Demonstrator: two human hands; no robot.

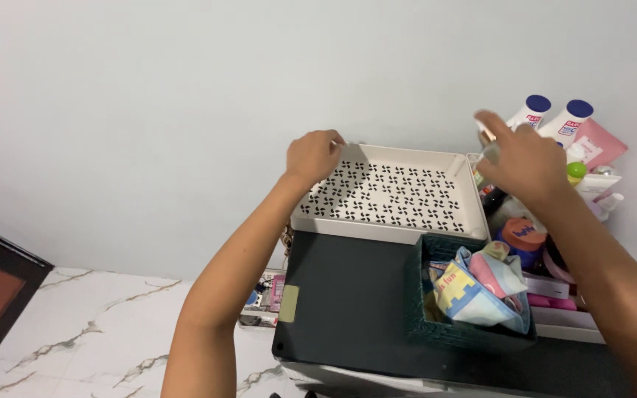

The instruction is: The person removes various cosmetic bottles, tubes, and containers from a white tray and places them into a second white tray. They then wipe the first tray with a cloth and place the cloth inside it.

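Tray (388, 193), white with a pinwheel-pattern floor, sits at the far edge of the dark surface (348, 302) against the wall. I see my left hand (312, 156) pinched on its far left rim. My right hand (521, 158) hovers with fingers spread over the bottles (554, 118), far right. A dark green basket (425, 324) sits near right.

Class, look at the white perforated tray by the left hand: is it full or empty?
Empty: the white tray shows its bare patterned floor all over, with nothing lying in it. The left hand touches its far corner.
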